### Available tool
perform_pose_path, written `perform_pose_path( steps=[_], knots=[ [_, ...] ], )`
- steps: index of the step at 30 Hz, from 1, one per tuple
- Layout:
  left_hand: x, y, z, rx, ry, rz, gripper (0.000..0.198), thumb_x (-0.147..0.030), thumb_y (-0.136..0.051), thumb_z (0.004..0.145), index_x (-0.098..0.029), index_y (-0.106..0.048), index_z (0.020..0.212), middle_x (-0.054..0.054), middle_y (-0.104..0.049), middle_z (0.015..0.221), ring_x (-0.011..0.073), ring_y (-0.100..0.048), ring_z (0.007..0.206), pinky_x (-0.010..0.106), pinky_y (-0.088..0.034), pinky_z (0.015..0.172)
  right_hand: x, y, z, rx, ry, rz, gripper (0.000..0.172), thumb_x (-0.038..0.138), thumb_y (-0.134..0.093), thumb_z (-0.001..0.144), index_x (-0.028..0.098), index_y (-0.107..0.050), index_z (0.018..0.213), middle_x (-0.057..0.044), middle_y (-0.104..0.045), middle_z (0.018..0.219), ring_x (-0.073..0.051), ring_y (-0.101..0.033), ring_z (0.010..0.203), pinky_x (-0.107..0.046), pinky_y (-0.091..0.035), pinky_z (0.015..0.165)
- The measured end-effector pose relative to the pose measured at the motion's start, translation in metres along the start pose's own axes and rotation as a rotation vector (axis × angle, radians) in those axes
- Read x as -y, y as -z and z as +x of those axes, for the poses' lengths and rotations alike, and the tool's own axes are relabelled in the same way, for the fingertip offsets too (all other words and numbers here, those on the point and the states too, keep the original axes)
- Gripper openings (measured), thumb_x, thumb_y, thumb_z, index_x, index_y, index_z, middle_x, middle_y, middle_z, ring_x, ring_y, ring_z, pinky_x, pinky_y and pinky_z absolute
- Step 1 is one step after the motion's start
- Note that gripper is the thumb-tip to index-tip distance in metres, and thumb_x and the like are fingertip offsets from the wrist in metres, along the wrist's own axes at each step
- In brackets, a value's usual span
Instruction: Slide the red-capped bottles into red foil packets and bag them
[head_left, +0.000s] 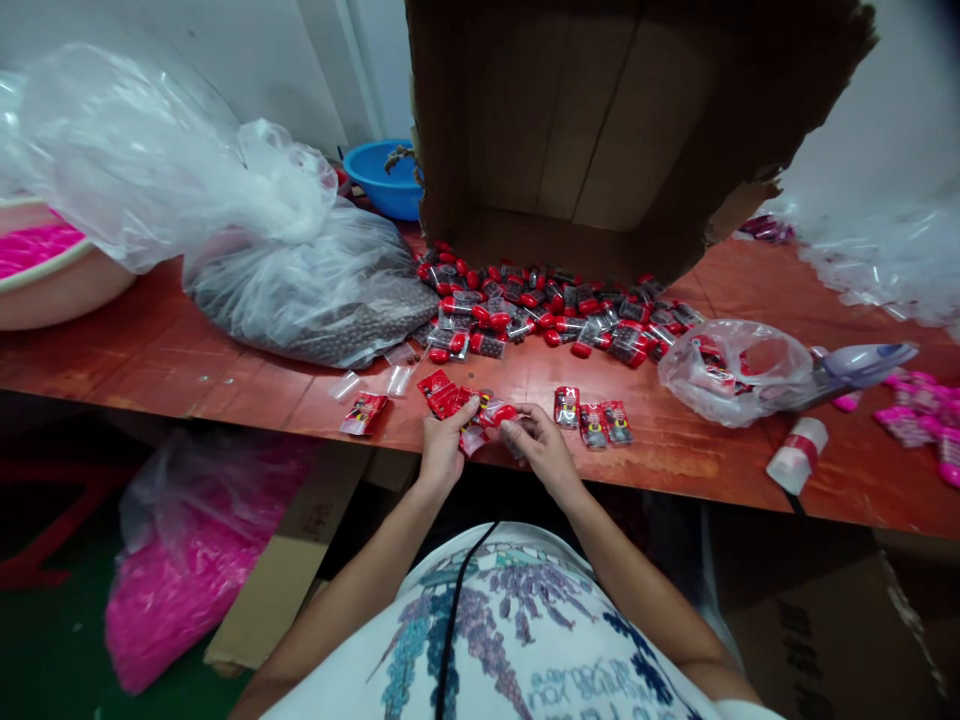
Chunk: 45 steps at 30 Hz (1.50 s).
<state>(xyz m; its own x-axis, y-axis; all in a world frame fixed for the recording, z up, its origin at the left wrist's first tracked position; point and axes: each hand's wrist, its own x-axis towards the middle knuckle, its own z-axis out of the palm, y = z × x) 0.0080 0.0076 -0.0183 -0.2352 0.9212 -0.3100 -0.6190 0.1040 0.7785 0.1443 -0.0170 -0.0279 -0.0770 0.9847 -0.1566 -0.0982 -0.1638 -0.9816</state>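
At the table's front edge, my left hand (pixel 448 440) is closed on a fan of red printed packets (pixel 441 393). My right hand (pixel 546 450) pinches a small clear container with a red cap (pixel 500 412), held against the packets in my left hand. Three red packets (pixel 592 424) lie to the right of my hands, and a small stack of red packets (pixel 364 413) lies to the left. Behind my hands spreads a pile of red-capped clear containers (pixel 525 300) with dark contents.
An open cardboard box (pixel 600 130) stands behind the pile. At left are a tied bag of dark beads (pixel 315 290) and a basin (pixel 67 290); at right, a clear bag (pixel 735 370), scissors (pixel 855 365) and a white roll (pixel 797 455). Pink pieces (pixel 922 415) lie far right.
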Motion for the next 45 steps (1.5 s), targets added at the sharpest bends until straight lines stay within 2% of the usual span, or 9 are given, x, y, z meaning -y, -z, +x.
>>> perform_pose_path(
  steps=[2,6,13,17,24,32,37,42,45],
  knots=[
    [-0.002,-0.001,-0.002,0.019,0.013,0.017,0.027,-0.018,-0.083,0.054,-0.011,-0.069,0.076,0.005,-0.071,0.074,0.0173,-0.067,0.065,0.031,-0.055,0.07,-0.001,0.0,0.0,0.006,0.009,-0.014,0.036,0.043,-0.064,0.075,0.022,-0.055,0.103,0.001,-0.06,0.078,-0.011,-0.053,0.057,-0.018,-0.039,0.041],
    [-0.005,-0.002,-0.007,0.098,0.033,0.055,0.027,-0.018,-0.082,0.056,-0.01,-0.069,0.078,0.004,-0.07,0.073,0.0156,-0.065,0.064,0.03,-0.054,0.071,-0.004,0.0,0.001,-0.112,0.042,0.009,0.041,0.042,-0.071,0.069,0.022,-0.053,0.101,0.002,-0.057,0.079,-0.011,-0.051,0.057,-0.019,-0.04,0.042],
    [-0.005,-0.001,-0.012,0.172,0.004,0.106,0.036,-0.014,-0.083,0.052,-0.013,-0.067,0.085,0.002,-0.069,0.074,0.0148,-0.065,0.067,0.027,-0.052,0.068,-0.001,0.0,-0.006,-0.145,0.216,-0.205,0.03,0.04,-0.072,0.07,0.02,-0.063,0.091,0.002,-0.06,0.075,-0.012,-0.052,0.064,-0.024,-0.042,0.061],
    [-0.003,-0.001,-0.016,0.204,-0.018,0.118,0.034,-0.014,-0.082,0.054,-0.013,-0.066,0.083,0.001,-0.068,0.075,0.0151,-0.065,0.067,0.026,-0.052,0.065,0.005,0.0,-0.006,-0.116,0.2,-0.18,0.028,0.039,-0.072,0.07,0.02,-0.064,0.09,0.003,-0.059,0.073,-0.012,-0.051,0.064,-0.024,-0.042,0.06],
    [0.001,-0.001,-0.02,0.115,-0.176,0.04,0.044,-0.011,-0.082,0.052,-0.017,-0.063,0.091,-0.002,-0.068,0.073,0.0122,-0.063,0.063,0.021,-0.047,0.056,0.009,-0.002,-0.008,-0.048,0.135,-0.104,0.032,0.04,-0.069,0.073,0.022,-0.062,0.098,0.002,-0.06,0.078,-0.011,-0.05,0.06,-0.021,-0.039,0.048],
    [0.0,-0.003,-0.019,0.184,-0.057,0.081,0.031,-0.014,-0.081,0.054,-0.013,-0.067,0.082,0.001,-0.068,0.075,0.0136,-0.064,0.068,0.026,-0.051,0.068,0.005,0.002,-0.009,-0.09,0.309,-0.296,0.024,0.035,-0.068,0.076,0.022,-0.067,0.096,0.0,-0.062,0.082,-0.013,-0.054,0.07,-0.024,-0.044,0.065],
    [0.001,-0.002,-0.018,0.216,-0.002,0.131,0.036,-0.014,-0.082,0.054,-0.013,-0.067,0.087,0.0,-0.068,0.076,0.0136,-0.063,0.068,0.025,-0.051,0.067,0.002,0.002,-0.009,-0.148,0.296,-0.318,0.027,0.036,-0.068,0.075,0.022,-0.064,0.098,0.0,-0.065,0.08,-0.014,-0.057,0.067,-0.025,-0.046,0.063],
    [0.0,-0.002,-0.016,0.194,0.059,0.17,0.034,-0.017,-0.081,0.055,-0.012,-0.065,0.084,0.0,-0.065,0.07,0.0126,-0.061,0.061,0.025,-0.051,0.061,0.001,0.003,-0.01,-0.096,0.375,-0.397,0.023,0.034,-0.065,0.079,0.024,-0.065,0.1,-0.003,-0.067,0.093,-0.018,-0.062,0.085,-0.029,-0.048,0.077],
    [-0.002,0.0,-0.014,0.2,0.058,0.207,0.035,-0.017,-0.082,0.054,-0.012,-0.065,0.084,0.0,-0.065,0.07,0.0129,-0.062,0.061,0.024,-0.051,0.061,0.002,0.005,-0.009,-0.102,0.324,-0.343,0.022,0.033,-0.067,0.077,0.023,-0.066,0.096,-0.002,-0.068,0.088,-0.017,-0.063,0.079,-0.028,-0.049,0.073]
  ],
)
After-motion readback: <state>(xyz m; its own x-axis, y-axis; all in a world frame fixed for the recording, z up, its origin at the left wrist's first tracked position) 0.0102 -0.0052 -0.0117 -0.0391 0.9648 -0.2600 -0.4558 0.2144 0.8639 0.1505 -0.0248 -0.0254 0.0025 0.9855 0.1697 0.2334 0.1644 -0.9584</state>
